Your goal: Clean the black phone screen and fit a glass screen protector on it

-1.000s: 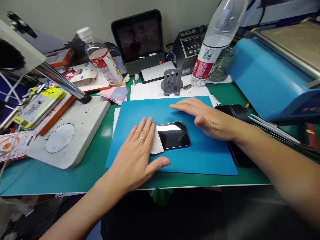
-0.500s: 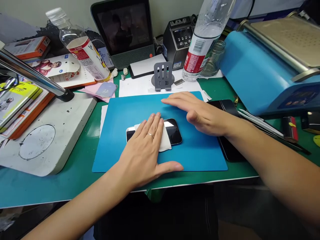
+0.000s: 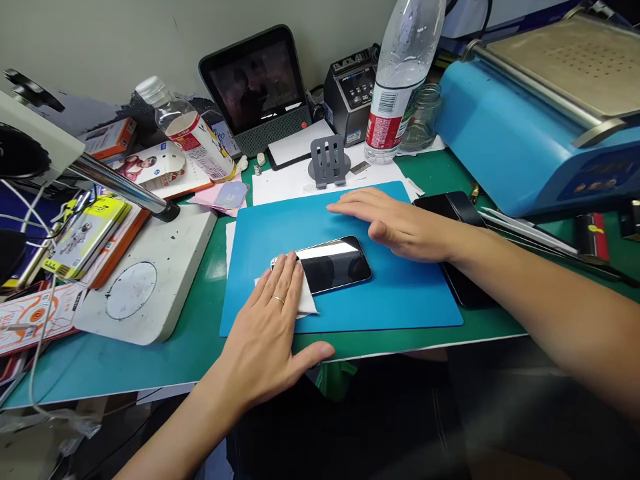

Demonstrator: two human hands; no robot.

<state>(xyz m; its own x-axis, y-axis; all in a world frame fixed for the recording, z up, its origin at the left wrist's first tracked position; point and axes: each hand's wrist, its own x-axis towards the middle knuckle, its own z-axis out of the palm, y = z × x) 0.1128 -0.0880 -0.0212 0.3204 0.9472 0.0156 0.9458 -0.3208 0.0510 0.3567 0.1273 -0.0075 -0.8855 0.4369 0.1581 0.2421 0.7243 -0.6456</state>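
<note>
A smartphone (image 3: pixel 339 268) with a dark, glossy screen lies face up on a blue mat (image 3: pixel 420 303). My left hand (image 3: pixel 267 330), a ring on one finger, is laid flat over a folded white wipe (image 3: pixel 307 299) at the phone's left end. Those fingers are stretched out and the thumb points right; they cover most of the wipe and that end of the phone. Beyond the phone's right end, my right hand (image 3: pixel 400 225) is over the mat with its fingers extended, holding nothing. Partly under my right forearm lies a second black phone-like slab (image 3: pixel 463 283).
A grey phone stand (image 3: pixel 329 160) and a labelled plastic bottle (image 3: pixel 393 113) are behind the mat. To the right sits a blue machine (image 3: pixel 495 140) with a metal plate. A white lamp base (image 3: pixel 175 280), small boxes and another bottle (image 3: pixel 200 143) occupy the left.
My left hand has slid the wipe left along the phone, uncovering more of the screen. The right hand stays nearly in place. The camera view has shifted, showing more of the left side.
</note>
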